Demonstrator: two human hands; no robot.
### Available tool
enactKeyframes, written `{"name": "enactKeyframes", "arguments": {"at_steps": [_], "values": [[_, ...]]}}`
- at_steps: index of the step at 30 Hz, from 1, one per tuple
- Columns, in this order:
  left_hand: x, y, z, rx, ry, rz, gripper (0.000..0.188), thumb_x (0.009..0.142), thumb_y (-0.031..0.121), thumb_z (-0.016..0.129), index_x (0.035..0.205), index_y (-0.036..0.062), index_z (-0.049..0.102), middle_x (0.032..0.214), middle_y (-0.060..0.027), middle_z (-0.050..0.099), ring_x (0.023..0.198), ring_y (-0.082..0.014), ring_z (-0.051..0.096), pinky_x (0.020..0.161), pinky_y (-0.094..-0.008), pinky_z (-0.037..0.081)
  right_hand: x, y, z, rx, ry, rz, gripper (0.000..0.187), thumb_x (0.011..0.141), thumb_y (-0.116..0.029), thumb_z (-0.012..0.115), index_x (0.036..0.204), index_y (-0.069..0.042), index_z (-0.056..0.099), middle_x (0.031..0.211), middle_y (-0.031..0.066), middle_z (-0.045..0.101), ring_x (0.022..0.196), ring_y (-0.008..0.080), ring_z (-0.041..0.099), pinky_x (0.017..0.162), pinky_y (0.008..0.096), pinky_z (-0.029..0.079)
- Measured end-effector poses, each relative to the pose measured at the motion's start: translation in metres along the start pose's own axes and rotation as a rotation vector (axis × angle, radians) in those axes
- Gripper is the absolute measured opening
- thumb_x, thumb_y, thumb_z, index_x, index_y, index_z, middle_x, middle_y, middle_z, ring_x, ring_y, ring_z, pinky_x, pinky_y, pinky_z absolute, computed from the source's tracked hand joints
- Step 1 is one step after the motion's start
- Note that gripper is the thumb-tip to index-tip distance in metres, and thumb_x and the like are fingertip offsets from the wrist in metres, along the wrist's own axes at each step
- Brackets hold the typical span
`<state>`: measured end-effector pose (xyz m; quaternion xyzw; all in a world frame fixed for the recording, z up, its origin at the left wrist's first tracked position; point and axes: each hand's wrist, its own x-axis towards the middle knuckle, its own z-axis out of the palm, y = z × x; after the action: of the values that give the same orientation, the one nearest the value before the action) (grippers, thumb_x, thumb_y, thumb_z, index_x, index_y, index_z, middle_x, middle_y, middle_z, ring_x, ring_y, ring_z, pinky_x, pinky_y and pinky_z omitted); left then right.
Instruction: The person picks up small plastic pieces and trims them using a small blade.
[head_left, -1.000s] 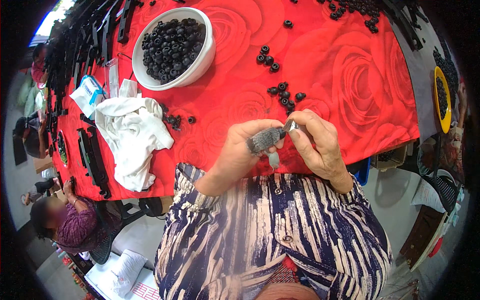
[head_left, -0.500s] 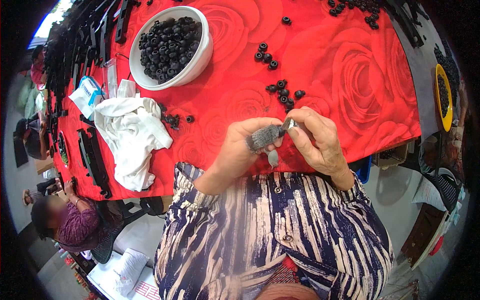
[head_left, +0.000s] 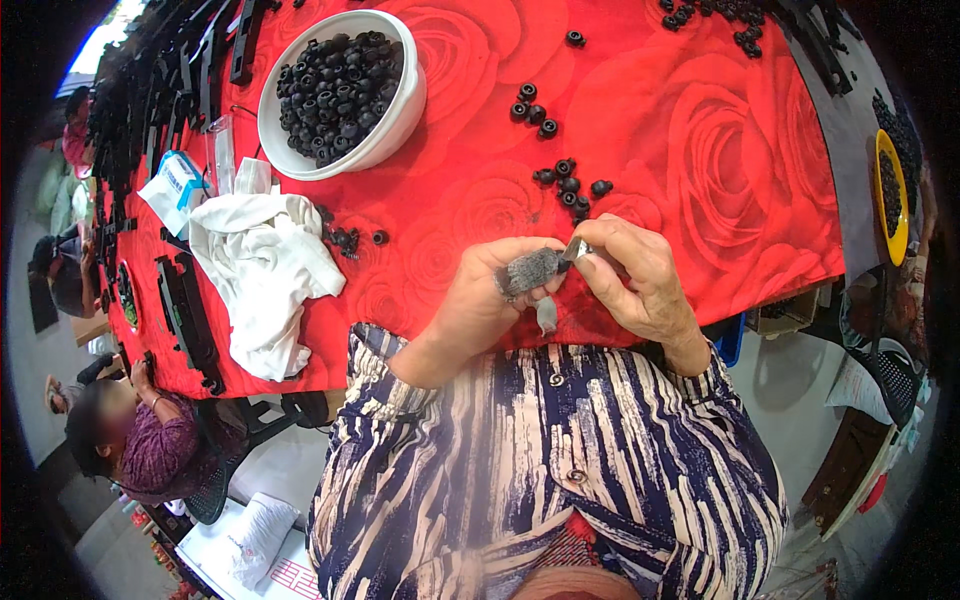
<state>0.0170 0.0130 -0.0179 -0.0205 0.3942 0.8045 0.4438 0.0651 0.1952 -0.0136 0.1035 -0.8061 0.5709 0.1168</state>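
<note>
My left hand (head_left: 478,292) is closed, with a fuzzy grey fabric cover (head_left: 532,270) on what looks like its thumb. A second, paler grey cover (head_left: 546,315) shows below, seemingly on another finger. At the thumb's tip my left hand pinches a small black part (head_left: 564,257), mostly hidden. My right hand (head_left: 640,285) pinches a thin, shiny metal blade (head_left: 578,248) against that part. Just beyond the hands lie several loose round black plastic parts (head_left: 569,185) with holes in them.
A white bowl (head_left: 408,125) heaped with similar black parts stands at the far left on the red rose-patterned cloth (head_left: 470,150). Nearer lies a crumpled white cloth (head_left: 262,270). Long black strips (head_left: 188,310) crowd the left edge. A person in purple (head_left: 165,445) sits left.
The hands stay together in nearly the same place, with only a slight shift of the fingers around the small black part. The loose parts on the table have not moved.
</note>
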Motion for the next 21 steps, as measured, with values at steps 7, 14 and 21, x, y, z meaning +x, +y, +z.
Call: {"name": "enactKeyframes", "arguments": {"at_steps": [7,14,21], "values": [[0.008,0.006,-0.009,-0.105,-0.044,0.131,0.020,0.085,0.008,0.059,0.102,-0.0027,0.060,0.095,-0.0076,0.063,0.081,-0.0126,0.060,0.067,-0.0248,0.051,-0.002,-0.006,-0.006,0.127,-0.074,0.031,0.018,0.075,-0.002,0.062,0.092,0.000,0.057,0.071,0.0126,0.054,0.059,0.0252,0.053,0.052,0.0320,0.042],[0.007,-0.002,-0.001,-0.025,0.078,-0.047,0.017,0.088,0.011,0.054,0.098,-0.0004,0.061,0.084,-0.0079,0.064,0.066,-0.0136,0.060,0.050,-0.0270,0.052,0.009,-0.009,0.009,-0.250,0.084,-0.224,0.028,0.069,-0.008,0.068,0.093,0.002,0.058,0.071,0.0126,0.054,0.058,0.0281,0.052,0.051,0.0365,0.042],[0.006,-0.004,-0.002,-0.248,-0.184,-0.102,0.018,0.086,0.016,0.059,0.097,0.0018,0.061,0.083,-0.0045,0.064,0.067,-0.0109,0.062,0.049,-0.0251,0.052,0.001,-0.015,0.012,-0.480,0.134,-0.445,0.039,0.067,-0.010,0.071,0.101,0.005,0.059,0.070,0.0093,0.052,0.055,0.0231,0.048,0.048,0.0346,0.037]]}}
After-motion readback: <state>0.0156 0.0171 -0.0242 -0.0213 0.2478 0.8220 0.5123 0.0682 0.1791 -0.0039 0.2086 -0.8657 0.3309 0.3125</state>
